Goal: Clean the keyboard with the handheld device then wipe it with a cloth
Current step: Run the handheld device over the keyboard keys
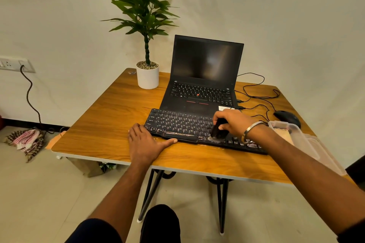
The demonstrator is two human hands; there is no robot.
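Brushing the keyboard (189, 128)
Right hand (231, 122) grips the handheld device (217, 132); left hand (146, 142), fingers flat, steadies. Sweep slowly along each row.

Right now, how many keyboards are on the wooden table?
2. The black external keyboard lies at the near edge, under the right hand gripping the black handheld device. The second is built into the open black laptop directly behind it.

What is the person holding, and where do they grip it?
The right hand grips a small black cleaning device by its upper body. The left hand holds nothing, resting flat by the keyboard.
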